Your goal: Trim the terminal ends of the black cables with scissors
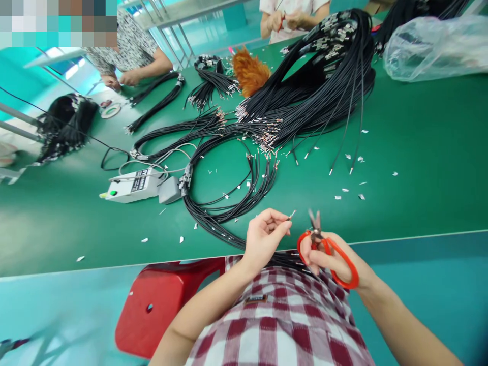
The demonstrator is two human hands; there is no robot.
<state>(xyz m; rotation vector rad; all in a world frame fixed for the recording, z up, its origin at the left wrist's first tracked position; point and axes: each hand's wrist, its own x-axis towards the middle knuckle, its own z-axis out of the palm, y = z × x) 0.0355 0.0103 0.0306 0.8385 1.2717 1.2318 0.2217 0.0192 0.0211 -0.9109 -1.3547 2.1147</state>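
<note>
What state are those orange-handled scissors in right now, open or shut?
Open: the scissors in the right hand show two blades spread apart, with a gap between their tips.

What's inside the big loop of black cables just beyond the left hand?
Green tabletop and small white scraps show inside the cable loop. Anything directly beneath the loop itself is covered, so I can't tell.

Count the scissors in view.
1 clear pair of scissors, in the right hand; a co-worker's hand at the top holds something orange too small to identify, possibly another pair.
</note>
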